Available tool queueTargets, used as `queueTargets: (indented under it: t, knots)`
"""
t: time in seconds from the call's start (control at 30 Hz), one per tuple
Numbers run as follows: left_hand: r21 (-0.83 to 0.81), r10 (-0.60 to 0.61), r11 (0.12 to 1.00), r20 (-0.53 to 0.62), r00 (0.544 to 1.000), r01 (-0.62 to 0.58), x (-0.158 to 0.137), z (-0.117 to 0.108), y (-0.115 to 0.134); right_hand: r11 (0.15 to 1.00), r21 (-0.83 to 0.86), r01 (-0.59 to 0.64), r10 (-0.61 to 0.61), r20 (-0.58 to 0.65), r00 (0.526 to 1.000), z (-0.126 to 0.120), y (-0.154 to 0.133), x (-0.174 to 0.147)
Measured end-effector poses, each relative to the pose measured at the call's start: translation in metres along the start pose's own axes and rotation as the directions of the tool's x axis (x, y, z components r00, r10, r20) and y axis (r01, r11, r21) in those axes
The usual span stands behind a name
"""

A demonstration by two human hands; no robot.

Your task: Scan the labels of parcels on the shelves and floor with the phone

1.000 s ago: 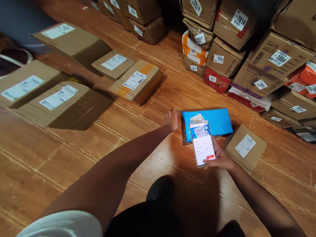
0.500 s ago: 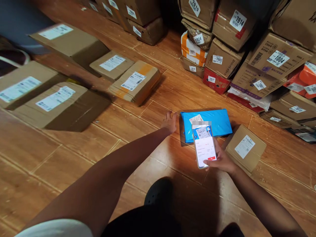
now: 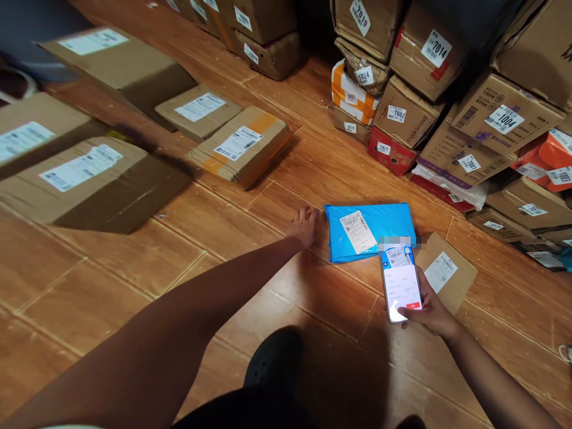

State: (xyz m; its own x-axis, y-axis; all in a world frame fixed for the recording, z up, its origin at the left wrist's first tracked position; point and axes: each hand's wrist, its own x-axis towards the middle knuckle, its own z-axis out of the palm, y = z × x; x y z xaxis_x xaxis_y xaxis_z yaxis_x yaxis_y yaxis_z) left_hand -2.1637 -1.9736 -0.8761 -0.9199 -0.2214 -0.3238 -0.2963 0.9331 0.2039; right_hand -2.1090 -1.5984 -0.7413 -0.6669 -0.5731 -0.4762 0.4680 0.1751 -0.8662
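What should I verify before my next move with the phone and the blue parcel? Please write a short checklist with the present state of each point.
1. Phone secure in the right hand: ok, gripped with the thumb over the screen's lower part.
2. Label on the blue parcel uncovered: ok, the phone is to its right.
3. Left hand free: ok, nothing shows in it, beside the parcel's left end.
4. Small carton wholly in view: not ok, phone and right hand cover part.
5. Screen text correct: cannot tell, too small to read.
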Motion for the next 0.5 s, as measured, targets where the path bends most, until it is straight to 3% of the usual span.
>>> queueTargets:
  t: [0.3,0.5]
  knots:
    - [0.016,0.017,1.0,0.028,0.999,-0.018,-0.01,-0.012,0.01,0.999,0.038,0.012,-0.014,0.038,0.999,0.007,0.003,0.001]
    - [0.034,-0.005,0.999,0.019,1.0,0.004,-0.009,-0.008,0.007,0.999,0.049,0.008,-0.011,0.052,0.999,-0.002,0.009,-0.002]
